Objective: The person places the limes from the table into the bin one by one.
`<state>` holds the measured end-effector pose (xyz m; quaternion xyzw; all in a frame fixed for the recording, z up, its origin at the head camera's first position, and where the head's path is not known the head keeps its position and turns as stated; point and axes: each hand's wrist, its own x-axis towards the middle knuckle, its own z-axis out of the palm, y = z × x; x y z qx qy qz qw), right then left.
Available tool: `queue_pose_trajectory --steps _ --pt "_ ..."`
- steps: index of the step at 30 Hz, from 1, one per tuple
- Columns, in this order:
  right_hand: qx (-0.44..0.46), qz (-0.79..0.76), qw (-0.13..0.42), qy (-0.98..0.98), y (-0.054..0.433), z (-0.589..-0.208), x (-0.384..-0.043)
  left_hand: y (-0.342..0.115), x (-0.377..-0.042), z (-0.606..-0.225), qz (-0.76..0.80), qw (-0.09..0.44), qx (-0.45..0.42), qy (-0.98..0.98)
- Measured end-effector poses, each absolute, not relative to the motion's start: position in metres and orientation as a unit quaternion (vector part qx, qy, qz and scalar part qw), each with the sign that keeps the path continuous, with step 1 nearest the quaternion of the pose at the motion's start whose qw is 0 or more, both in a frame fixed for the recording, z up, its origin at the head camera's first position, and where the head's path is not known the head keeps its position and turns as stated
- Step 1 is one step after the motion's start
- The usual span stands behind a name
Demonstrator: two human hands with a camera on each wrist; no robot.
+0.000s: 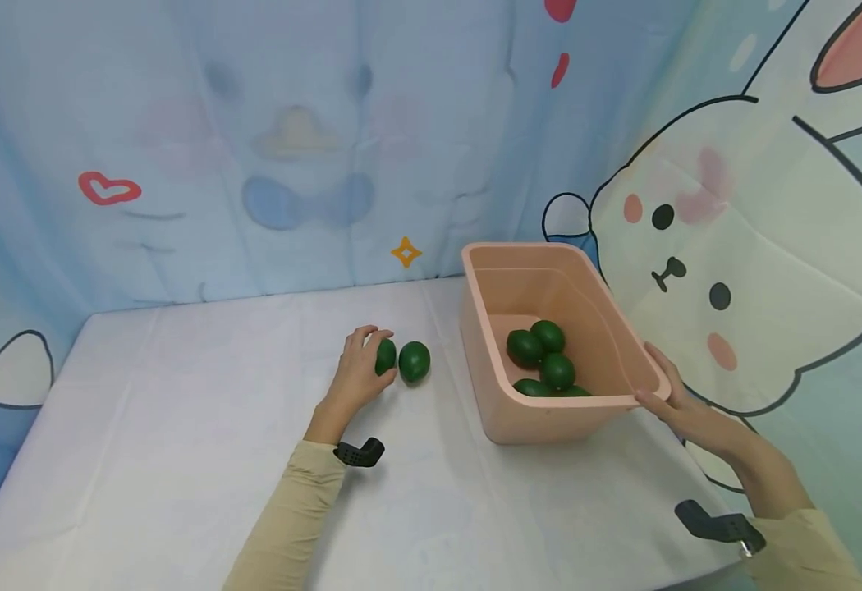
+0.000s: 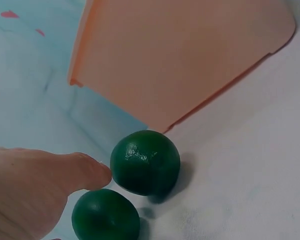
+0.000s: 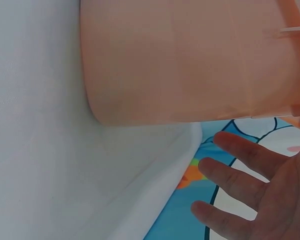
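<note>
My left hand (image 1: 353, 373) curls over a smooth dark green fruit (image 1: 385, 356) on the table, thumb on the near side and fingers over the far side. Just right of it lies a second green fruit (image 1: 414, 362); the left wrist view has the thumb's tip right at this other fruit (image 2: 145, 162), with the held fruit (image 2: 106, 216) below. At the near right corner of a peach plastic bin (image 1: 479, 353), my right hand (image 1: 685, 410) holds the rim between thumb and forefinger. The other fingers (image 3: 235, 182) spread outside the wall. Several green fruits (image 1: 549, 355) lie inside the bin.
A white cloth covers the table (image 1: 180, 460), and the bin stands on its right part near the edge. Behind hangs a pale blue curtain (image 1: 291, 246) with cartoon prints, a large rabbit among them at right. Dark wrist mounts (image 1: 360, 452) sit at both sleeves.
</note>
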<state>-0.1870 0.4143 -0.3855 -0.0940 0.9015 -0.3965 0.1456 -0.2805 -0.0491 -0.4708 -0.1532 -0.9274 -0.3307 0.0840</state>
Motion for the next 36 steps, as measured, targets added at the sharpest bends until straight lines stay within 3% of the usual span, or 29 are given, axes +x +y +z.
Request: queue_pose_trajectory --steps 17,36 --pt "-0.081 -0.385 0.153 0.906 0.415 -0.385 -0.185 -0.049 -0.29 -0.492 -0.342 0.07 -0.139 -0.927" --pt "-0.092 -0.391 0.141 0.905 0.415 -0.389 -0.186 -0.046 -0.294 -0.515 -0.364 0.115 -0.128 -0.915"
